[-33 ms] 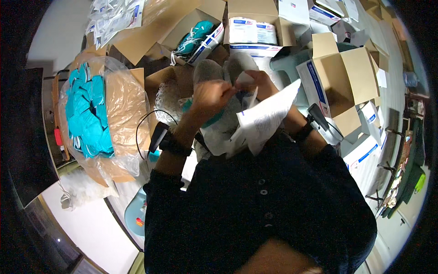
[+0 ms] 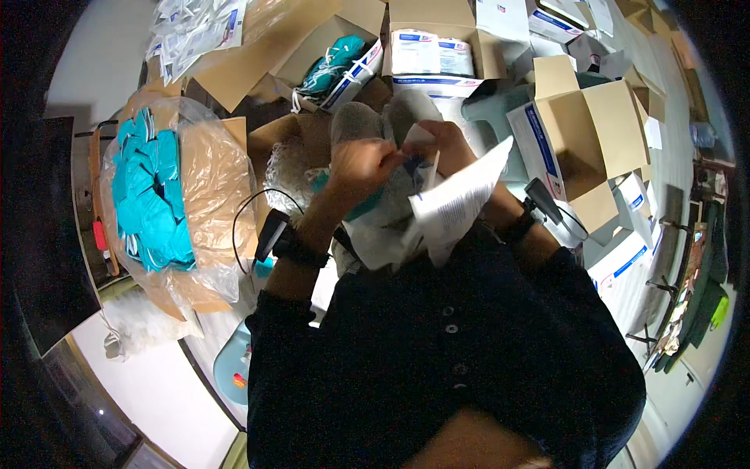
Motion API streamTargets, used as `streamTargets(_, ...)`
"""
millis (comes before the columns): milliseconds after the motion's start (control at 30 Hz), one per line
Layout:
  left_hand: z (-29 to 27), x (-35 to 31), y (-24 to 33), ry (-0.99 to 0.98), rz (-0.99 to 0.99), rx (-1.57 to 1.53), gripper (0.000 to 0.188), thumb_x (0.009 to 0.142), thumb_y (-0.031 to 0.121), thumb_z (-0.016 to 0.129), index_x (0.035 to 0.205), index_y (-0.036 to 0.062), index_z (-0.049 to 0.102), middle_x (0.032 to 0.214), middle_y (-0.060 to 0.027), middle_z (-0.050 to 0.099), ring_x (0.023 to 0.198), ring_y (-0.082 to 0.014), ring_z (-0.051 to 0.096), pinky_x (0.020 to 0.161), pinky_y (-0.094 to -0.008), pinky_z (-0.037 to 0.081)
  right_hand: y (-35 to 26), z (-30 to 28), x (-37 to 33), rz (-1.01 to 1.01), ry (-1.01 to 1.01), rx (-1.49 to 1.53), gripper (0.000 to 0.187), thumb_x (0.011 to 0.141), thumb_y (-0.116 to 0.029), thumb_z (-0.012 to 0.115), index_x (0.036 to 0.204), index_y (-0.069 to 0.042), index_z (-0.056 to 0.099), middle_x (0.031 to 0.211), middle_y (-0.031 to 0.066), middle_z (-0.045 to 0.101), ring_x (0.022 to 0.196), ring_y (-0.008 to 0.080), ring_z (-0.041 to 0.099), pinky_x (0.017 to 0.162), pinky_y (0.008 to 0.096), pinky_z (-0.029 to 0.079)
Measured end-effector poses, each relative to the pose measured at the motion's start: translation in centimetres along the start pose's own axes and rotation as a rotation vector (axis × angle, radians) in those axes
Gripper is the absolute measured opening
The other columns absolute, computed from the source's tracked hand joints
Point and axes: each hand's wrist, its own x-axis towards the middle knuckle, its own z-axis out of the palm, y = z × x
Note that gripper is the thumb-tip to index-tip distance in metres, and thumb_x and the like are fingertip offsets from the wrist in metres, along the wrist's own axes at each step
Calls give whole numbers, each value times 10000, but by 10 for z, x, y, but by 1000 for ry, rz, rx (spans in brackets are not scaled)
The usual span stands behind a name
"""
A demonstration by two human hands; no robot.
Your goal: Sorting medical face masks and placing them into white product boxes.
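A large cardboard box lined with clear plastic (image 2: 205, 195) sits at the left, filled with teal folded pieces (image 2: 148, 195). An open empty carton (image 2: 582, 144) stands at the right. In the middle, near the chest, both hands meet on a white plastic pouch (image 2: 383, 223). The left hand (image 2: 361, 166) is closed in a pinch on its top edge; the right hand (image 2: 447, 144) grips the same edge together with a printed paper leaflet (image 2: 457, 199).
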Motion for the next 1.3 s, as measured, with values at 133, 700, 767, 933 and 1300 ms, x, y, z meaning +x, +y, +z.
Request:
streamTargets(133,3,8,-4,-72,14,-79,267,891,288,609,765,57,653,733,-157,647,649,-333,633,606,-441,483,20,12,1,-32,108,188,68,852,-42,693,899,-13,654,806,20,665,736,86,602,655,228,475)
streamTargets(700,-21,-77,72,654,175,-433,96,875,129,675,822,48,671,684,-90,609,578,-184,587,523,-311,461,0,-30,-5,-6,358,-60,171,883,-200,670,883,-29,666,765,53,653,801,164,628,711,284,472)
streamTargets(767,-18,-78,53,647,31,-368,90,882,114,668,861,26,667,698,-100,616,593,-193,596,535,-307,468,15,-48,0,-20,357,-22,190,890,-220,667,881,-30,667,758,56,650,811,169,631,718,287,471)
streamTargets(933,-3,-68,9,744,-184,-254,124,888,123,662,919,3,661,759,-111,629,636,-203,604,588,-310,478,-10,-52,-1,-2,256,300,287,914,-320,640,870,-43,701,819,22,689,781,140,611,777,300,473)
streamTargets(1300,14,-34,-3,956,-282,-551,101,893,80,623,925,-9,657,805,-92,640,737,-178,603,690,-297,478,16,-37,-7,-159,-128,95,964,644,-467,816,1423,-63,417,1368,123,500,1294,229,417,1074,357,302)
